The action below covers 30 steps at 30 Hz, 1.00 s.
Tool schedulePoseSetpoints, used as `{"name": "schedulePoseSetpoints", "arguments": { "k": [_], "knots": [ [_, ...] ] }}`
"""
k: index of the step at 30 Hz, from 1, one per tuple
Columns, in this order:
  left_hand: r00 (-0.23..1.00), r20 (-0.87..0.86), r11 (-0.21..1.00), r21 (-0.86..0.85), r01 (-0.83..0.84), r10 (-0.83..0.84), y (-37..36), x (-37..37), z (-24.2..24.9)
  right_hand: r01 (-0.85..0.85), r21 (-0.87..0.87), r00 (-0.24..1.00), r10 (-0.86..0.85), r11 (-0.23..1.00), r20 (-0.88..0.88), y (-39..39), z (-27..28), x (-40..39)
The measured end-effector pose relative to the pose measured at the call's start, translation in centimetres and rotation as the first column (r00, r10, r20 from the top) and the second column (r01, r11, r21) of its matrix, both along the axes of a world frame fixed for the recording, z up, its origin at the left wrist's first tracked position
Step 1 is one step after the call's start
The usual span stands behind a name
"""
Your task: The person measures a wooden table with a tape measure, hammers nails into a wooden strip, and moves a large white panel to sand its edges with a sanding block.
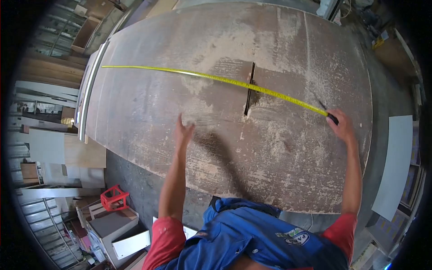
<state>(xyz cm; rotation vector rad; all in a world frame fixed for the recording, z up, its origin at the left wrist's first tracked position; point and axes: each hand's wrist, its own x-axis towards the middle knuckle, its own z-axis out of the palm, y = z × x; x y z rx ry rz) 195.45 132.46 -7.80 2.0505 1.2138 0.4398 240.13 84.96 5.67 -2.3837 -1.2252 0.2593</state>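
A yellow tape measure (216, 78) stretches across the large dusty board table (148, 103), from near the left edge to the right side. My right hand (343, 126) grips its black case (333, 119) near the table's right edge. The blade crosses a dark narrow slot (249, 96) in the tabletop. Below the blade, left of the slot, my left hand (183, 132) is over the table with fingers apart, holding nothing.
Sawdust is scattered over the tabletop. A red stool (114, 198) and boxes stand on the floor at the lower left. Boards (47, 146) lean at the left, and a long white panel (393, 166) is at the right.
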Motion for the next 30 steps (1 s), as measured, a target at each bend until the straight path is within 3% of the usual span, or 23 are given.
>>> {"name": "schedulePoseSetpoints", "arguments": {
  "k": [2, 4, 8, 12, 14, 17, 30],
  "knots": [
    [0.995, -0.101, 0.999, 0.038, 0.014, -0.010, -3.4, -3.0, -1.9, 0.002, -0.098, 1.000, -0.001, 0.995, 0.012, 1.4, -1.7, 2.7],
    [0.876, -0.482, 0.994, 0.102, 0.044, 0.010, -6.9, -3.7, -0.7, 0.008, -0.099, 1.000, -0.006, 0.995, 0.026, 1.8, -4.1, 5.1],
    [0.904, -0.424, 0.998, -0.034, 0.054, -0.064, -6.9, -4.1, -0.1, -0.036, -0.125, 0.998, 0.043, 0.992, 0.052, 1.8, -6.4, 8.6],
    [0.879, -0.474, 0.999, -0.010, 0.044, -0.044, -6.5, -3.8, -0.7, -0.061, -0.109, 0.995, 0.068, 0.992, 0.069, 1.5, -7.6, 9.5],
    [0.882, -0.470, 0.999, 0.000, 0.045, -0.040, -6.5, -4.0, -0.7, 0.017, -0.186, 0.999, -0.009, 0.982, 0.044, 2.1, -7.5, 9.3],
    [0.883, -0.466, 0.998, -0.018, 0.053, -0.055, -6.7, -3.8, -0.2, -0.061, -0.122, 0.992, 0.073, 0.991, 0.101, 3.1, -8.0, 9.3],
    [0.877, -0.478, 0.999, -0.006, 0.053, -0.050, -6.9, -3.5, 0.2, -0.125, -0.188, 0.985, 0.144, 0.974, 0.091, 7.0, -8.2, 9.3]
  ]
}}
